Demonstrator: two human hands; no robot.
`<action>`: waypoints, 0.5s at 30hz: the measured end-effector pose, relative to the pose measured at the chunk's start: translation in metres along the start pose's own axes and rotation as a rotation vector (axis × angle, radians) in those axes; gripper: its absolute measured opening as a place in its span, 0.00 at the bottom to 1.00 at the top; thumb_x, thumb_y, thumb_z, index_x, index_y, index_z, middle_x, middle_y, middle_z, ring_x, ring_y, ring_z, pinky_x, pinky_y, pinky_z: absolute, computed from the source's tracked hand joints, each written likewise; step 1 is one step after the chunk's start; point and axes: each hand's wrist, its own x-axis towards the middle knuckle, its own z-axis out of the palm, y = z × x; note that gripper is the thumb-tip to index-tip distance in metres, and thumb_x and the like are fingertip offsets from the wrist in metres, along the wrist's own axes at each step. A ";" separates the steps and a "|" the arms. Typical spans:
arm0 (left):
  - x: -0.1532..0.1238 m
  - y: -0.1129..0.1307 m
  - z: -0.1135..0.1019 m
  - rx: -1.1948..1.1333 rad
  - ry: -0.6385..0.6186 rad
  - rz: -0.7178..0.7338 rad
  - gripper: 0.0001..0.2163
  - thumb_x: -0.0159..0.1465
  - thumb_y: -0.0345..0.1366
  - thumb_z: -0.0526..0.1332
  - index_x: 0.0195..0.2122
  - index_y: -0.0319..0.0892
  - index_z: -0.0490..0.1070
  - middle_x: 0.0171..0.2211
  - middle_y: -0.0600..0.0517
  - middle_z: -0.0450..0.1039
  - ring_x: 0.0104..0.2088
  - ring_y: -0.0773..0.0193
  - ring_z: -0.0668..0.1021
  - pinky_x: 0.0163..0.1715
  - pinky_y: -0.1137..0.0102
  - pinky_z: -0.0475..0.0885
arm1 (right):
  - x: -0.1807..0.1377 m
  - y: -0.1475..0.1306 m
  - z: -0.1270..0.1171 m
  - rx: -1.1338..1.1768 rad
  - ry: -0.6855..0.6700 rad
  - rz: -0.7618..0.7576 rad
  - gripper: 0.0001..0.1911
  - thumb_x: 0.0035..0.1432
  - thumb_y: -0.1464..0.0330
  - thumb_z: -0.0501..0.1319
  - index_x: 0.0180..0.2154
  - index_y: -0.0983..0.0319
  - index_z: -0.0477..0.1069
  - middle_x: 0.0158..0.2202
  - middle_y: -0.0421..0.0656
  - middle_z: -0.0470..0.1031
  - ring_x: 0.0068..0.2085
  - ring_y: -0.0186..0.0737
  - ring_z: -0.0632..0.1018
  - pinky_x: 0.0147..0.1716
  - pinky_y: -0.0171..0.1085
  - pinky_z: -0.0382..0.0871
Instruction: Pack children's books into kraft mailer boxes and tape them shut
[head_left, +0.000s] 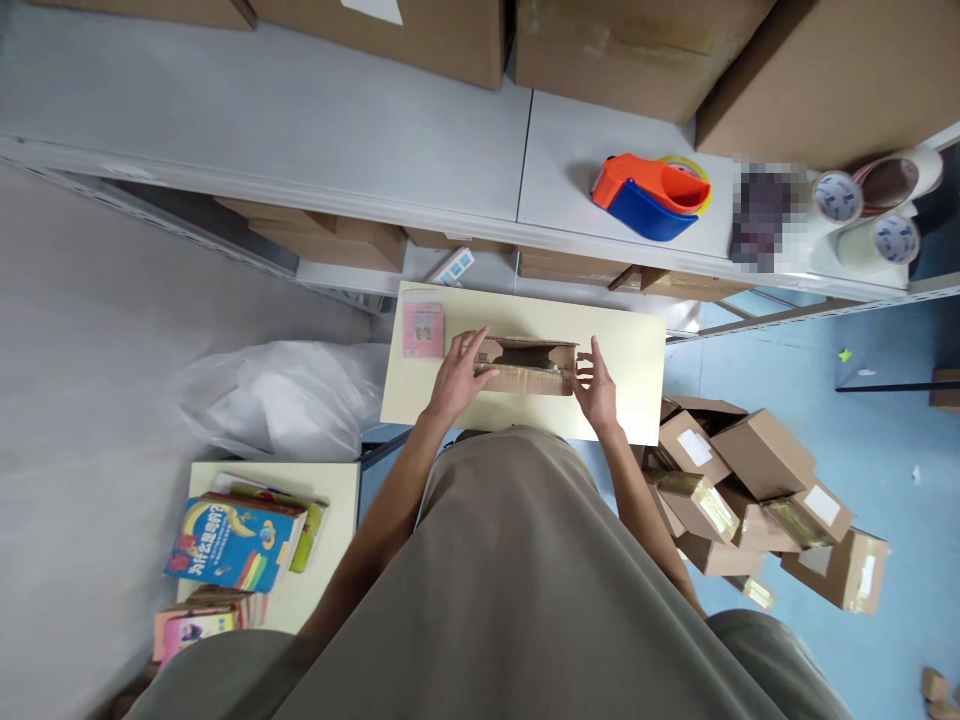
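Fingers of left hand point(455, 378), right hand point(596, 388) curled, gripping carton point(525, 366) ends.

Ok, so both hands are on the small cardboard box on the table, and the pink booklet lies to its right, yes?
Not quite. The head view shows the pink booklet on the left of the cardboard box, near the left hand, not on its right. The rest holds: left hand and right hand are both on the box, on the table.

Bright even light; edges warped, slight blur.
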 end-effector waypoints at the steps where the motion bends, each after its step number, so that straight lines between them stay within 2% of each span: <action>1: 0.000 0.001 -0.001 0.006 -0.009 0.009 0.31 0.62 0.41 0.78 0.66 0.50 0.76 0.69 0.42 0.66 0.68 0.43 0.73 0.72 0.52 0.67 | -0.001 -0.001 -0.002 -0.018 -0.021 -0.014 0.39 0.68 0.48 0.66 0.75 0.46 0.63 0.63 0.47 0.77 0.46 0.50 0.84 0.47 0.53 0.87; 4: -0.002 -0.004 -0.003 0.008 -0.020 0.011 0.14 0.63 0.41 0.77 0.50 0.49 0.83 0.68 0.44 0.68 0.64 0.43 0.77 0.73 0.50 0.67 | -0.002 -0.001 -0.006 -0.077 -0.074 -0.038 0.27 0.70 0.46 0.64 0.65 0.47 0.78 0.65 0.47 0.75 0.46 0.51 0.85 0.51 0.56 0.87; 6: -0.004 -0.009 -0.002 -0.008 -0.024 0.003 0.09 0.64 0.41 0.76 0.44 0.48 0.85 0.65 0.44 0.70 0.61 0.44 0.80 0.72 0.50 0.69 | -0.003 0.000 -0.007 -0.081 -0.091 -0.050 0.24 0.70 0.44 0.64 0.56 0.49 0.84 0.63 0.47 0.76 0.46 0.51 0.85 0.52 0.57 0.87; 9: -0.007 -0.015 0.001 0.004 0.002 0.003 0.08 0.65 0.39 0.76 0.44 0.48 0.86 0.62 0.45 0.73 0.57 0.48 0.82 0.69 0.52 0.73 | -0.003 0.002 -0.005 -0.062 -0.077 -0.067 0.25 0.70 0.42 0.63 0.52 0.51 0.86 0.62 0.47 0.78 0.47 0.50 0.86 0.50 0.54 0.89; 15: -0.005 -0.018 0.004 0.239 0.072 0.135 0.11 0.67 0.34 0.74 0.50 0.47 0.84 0.61 0.45 0.76 0.54 0.54 0.85 0.61 0.58 0.81 | -0.004 0.003 -0.001 -0.121 -0.040 -0.077 0.28 0.72 0.43 0.62 0.54 0.56 0.86 0.63 0.48 0.80 0.48 0.48 0.87 0.47 0.49 0.91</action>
